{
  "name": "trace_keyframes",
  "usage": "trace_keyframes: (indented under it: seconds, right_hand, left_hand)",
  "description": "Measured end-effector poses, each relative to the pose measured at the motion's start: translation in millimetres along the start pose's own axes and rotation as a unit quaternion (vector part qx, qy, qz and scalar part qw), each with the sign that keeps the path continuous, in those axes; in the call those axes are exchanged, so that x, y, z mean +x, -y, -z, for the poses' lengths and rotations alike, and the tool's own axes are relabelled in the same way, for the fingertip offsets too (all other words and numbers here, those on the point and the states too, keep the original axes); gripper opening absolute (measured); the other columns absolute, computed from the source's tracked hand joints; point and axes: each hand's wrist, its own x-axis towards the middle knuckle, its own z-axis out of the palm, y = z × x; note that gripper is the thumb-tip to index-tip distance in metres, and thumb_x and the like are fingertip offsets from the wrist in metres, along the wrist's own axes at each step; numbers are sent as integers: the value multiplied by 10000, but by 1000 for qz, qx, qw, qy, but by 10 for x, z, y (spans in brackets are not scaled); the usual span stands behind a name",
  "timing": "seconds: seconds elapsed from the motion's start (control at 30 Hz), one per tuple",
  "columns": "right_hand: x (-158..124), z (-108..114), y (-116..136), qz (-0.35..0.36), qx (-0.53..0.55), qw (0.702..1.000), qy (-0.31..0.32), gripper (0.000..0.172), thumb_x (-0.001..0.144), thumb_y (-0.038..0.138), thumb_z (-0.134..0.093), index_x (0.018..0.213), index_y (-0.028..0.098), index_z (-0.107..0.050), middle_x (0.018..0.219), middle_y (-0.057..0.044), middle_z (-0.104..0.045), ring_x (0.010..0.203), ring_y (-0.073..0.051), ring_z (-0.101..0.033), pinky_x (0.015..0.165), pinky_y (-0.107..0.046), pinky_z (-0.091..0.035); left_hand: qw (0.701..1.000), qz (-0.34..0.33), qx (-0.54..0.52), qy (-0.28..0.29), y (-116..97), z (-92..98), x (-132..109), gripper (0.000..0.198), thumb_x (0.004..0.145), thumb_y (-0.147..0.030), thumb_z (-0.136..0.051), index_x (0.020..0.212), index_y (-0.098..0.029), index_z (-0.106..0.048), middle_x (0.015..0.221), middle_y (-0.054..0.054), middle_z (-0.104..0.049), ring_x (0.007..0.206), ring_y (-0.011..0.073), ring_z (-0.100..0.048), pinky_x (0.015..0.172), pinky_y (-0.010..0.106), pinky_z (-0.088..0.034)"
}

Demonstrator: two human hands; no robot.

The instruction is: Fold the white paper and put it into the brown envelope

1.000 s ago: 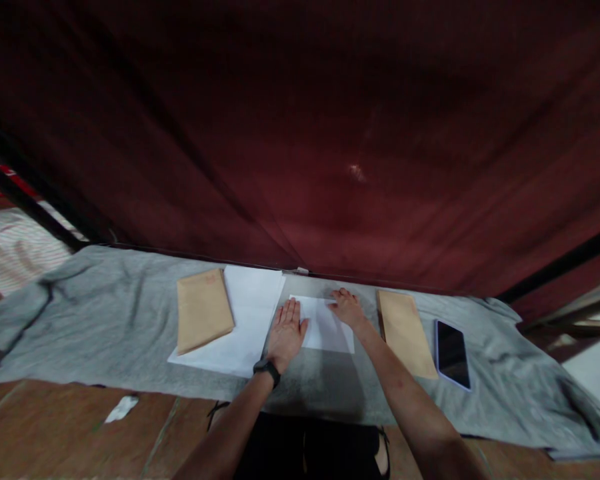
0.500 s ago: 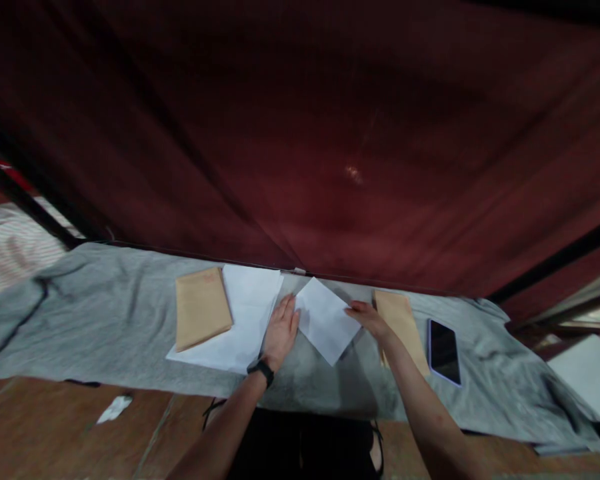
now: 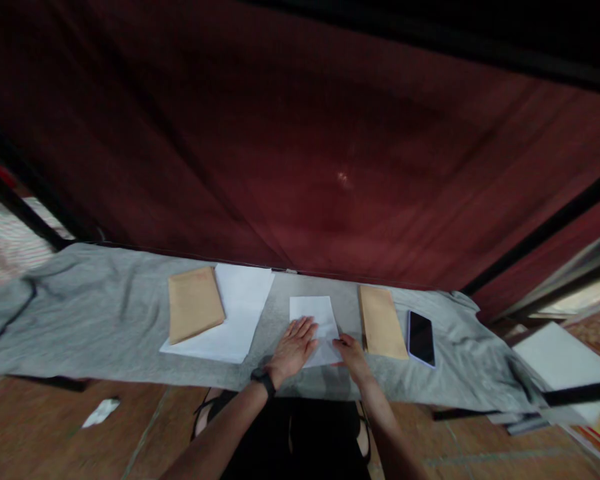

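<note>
A: Who and what fills the left side, along the grey cloth (image 3: 95, 313)?

B: A 1st brown paper stack (image 3: 195, 307) rests partly over white sheets (image 3: 243, 307). The sheets jut out at a slant beneath it; a brush from the nearby left forearm could skew them.

A: And at center?

B: A person's left hand (image 3: 291, 348), a dark watch (image 3: 263, 381) on its wrist, lies palm down with fingers extended across the lower left of a small white paper (image 3: 313, 308), gripping nothing. The paper lies flat on the cloth between the 2 hands.

A: The right hand (image 3: 353, 355)?

B: Its fingers bend at the paper's lower right edge, touching it; whether they pinch it, I cannot tell. The risk, in my judgment, is uneven pressure: a tug here against the pressing left palm could crease or twist the paper, and soft cloth beneath could bunch.

A: Farther right?

B: A 2nd brown paper stack (image 3: 384, 327) lies near the right hand, with a dark-screened phone (image 3: 421, 338) just beside it. A wide swing of that elbow could nudge both.
</note>
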Motion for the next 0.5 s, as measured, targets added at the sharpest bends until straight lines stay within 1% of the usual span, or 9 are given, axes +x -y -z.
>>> trace_keyframes:
  seconds: [0.03,0.1,0.23,0.3,0.37,0.43,0.47,0.5]
  right_hand:
    - [-6,4,11,-5,6,1000,2,354,638,566,-634,737,226,-640,699,-25,-649,673,-217,-635,472,-293,-516]
    - [-30,16,32,-9,14,1000,6,362,628,557,-642,766,223,-646,743,-40,-666,720,-236,-653,486,-313,-542]
    - [-105,38,46,0,14,1000,5,362,651,554,-623,776,215,-644,773,-67,-683,764,-257,-673,522,-336,-570]
    - [-133,46,47,11,7,1000,-5,351,675,548,-600,791,220,-642,781,-64,-684,761,-252,-676,524,-326,-564]
    - [-147,61,76,28,-7,999,-24,337,701,537,-580,815,226,-641,781,-53,-682,752,-245,-671,520,-313,-549]
    - [-162,94,167,50,-22,998,-44,309,736,514,-568,830,229,-639,771,-40,-679,756,-238,-664,553,-303,-534]
    - [-177,115,245,66,-36,996,-53,294,761,498,-559,839,227,-640,764,-37,-679,760,-234,-661,584,-301,-528]
    - [-203,137,345,85,-53,993,-63,277,791,479,-547,852,226,-641,765,-35,-681,777,-229,-660,628,-296,-521]
  left_hand:
    - [1000,14,7,2,-28,-20,16,496,1047,-428,-313,1470,-221,-468,1557,65,-438,1469,229,-347,1217,464,-252]
    - [999,50,16,-4,-2,-11,58,502,1044,-410,-309,1462,-190,-478,1550,88,-445,1468,240,-350,1212,469,-257]
    - [995,98,0,-26,241,130,56,495,1026,-367,-338,1445,-155,-495,1534,120,-462,1460,251,-365,1216,477,-252]
    - [992,116,-44,-31,332,200,-17,483,1008,-361,-371,1400,-137,-542,1507,136,-494,1448,261,-385,1214,481,-259]
    - [981,142,-125,-44,333,248,-111,469,988,-373,-407,1348,-133,-588,1475,144,-529,1427,268,-417,1206,479,-282]
    - [950,177,-249,-72,231,277,-186,454,965,-399,-458,1319,-161,-612,1453,132,-555,1399,263,-455,1202,471,-298]
    - [924,194,-318,-86,144,292,-205,450,951,-419,-489,1315,-186,-616,1450,119,-560,1384,258,-474,1201,465,-302]
    - [888,216,-394,-100,40,312,-205,448,925,-433,-543,1300,-204,-628,1442,113,-568,1377,261,-482,1207,460,-290]
